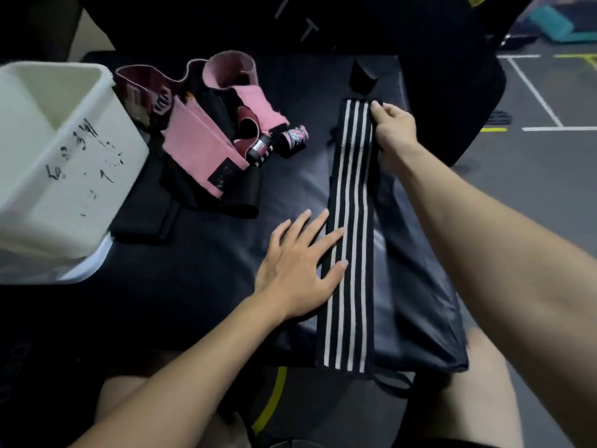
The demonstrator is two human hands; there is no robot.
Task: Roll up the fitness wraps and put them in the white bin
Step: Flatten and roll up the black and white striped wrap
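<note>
Left hand (298,270) flat, pinning striped wrap (350,227) taut; right hand (392,129) apparently pinches far end, ready to roll.

A dim room: dark padded mat (206,273), grey floor (549,176) with white and yellow lines, perhaps a gym.

A dark padded mat (206,263) with a slight sheen fills the middle of the view. Behind it stands a large black bag (403,30) with pale lettering. At the right, grey floor (546,163) carries white lines (533,92) and short yellow marks (492,129). A teal shape (549,25) lies blurred in the far corner.
</note>
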